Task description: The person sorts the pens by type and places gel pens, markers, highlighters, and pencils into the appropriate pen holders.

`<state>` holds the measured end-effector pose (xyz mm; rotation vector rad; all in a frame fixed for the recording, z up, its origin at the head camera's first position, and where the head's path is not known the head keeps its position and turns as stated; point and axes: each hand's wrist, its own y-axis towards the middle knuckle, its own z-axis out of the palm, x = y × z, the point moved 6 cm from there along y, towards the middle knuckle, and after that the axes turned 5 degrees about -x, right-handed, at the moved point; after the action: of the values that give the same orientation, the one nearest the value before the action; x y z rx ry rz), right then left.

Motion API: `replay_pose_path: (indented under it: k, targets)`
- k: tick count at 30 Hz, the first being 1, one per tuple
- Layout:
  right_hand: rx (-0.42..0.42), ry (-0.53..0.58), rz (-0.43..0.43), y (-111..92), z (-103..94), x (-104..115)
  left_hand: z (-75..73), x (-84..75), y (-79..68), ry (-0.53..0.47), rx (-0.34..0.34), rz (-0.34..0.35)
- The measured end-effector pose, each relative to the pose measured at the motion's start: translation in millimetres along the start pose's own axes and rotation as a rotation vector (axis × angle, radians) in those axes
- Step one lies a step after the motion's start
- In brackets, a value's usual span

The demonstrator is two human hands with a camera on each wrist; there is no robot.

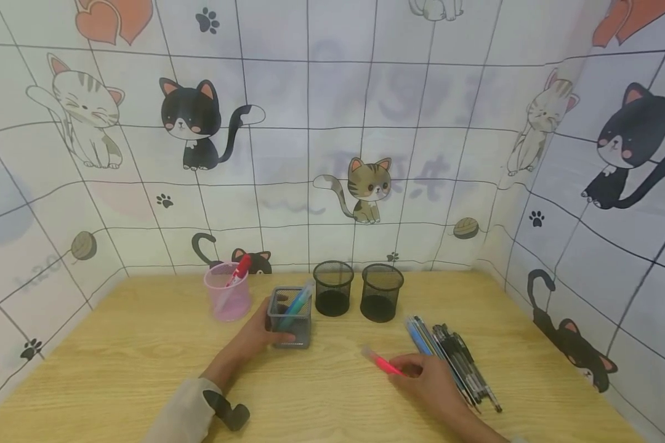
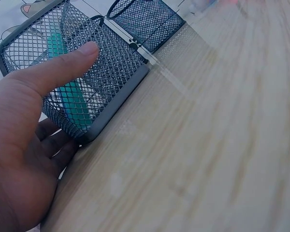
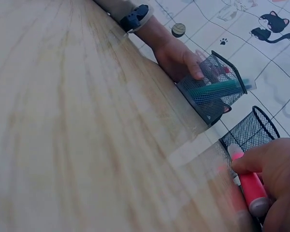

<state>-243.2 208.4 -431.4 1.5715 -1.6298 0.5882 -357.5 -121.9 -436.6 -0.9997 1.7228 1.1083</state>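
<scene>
My left hand holds a square grey mesh pen holder at its left side. In the left wrist view its thumb lies across the mesh, with the fingers partly hidden behind. A teal highlighter leans inside the holder, its top above the rim. Over the table to the right, my right hand pinches a pink highlighter between thumb and fingers. The right wrist view shows the pink barrel angled, its far end toward a round black mesh cup.
A pink mesh cup with a red marker stands at the back left. Two round black cups stand right of the square holder. Beside my right hand lie blue pens and several black pens. Cat-patterned covering lines the walls.
</scene>
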Motion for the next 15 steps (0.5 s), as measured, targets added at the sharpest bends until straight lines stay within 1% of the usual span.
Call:
replay_pose_path:
  k: [3,5,8,12,15]
  targets:
    - [0.001,-0.001,0.014,0,-0.5,3,-0.2,-0.2,0.2,0.019,0.0,0.001]
    - [0.003,0.018,0.039,2,-1.2,6,-0.4,-0.3,0.5,0.027,-0.001,-0.001]
    - [-0.007,0.054,0.054,7,-3.4,12,-0.6,-1.2,0.5,0.01,0.0,-0.001]
    - [-0.032,0.091,0.033,16,-5.3,21,-0.1,-1.7,0.1,-0.025,0.008,0.002]
    - [-0.058,0.113,0.014,22,-3.9,28,0.3,-1.3,-0.3,-0.03,0.014,-0.003]
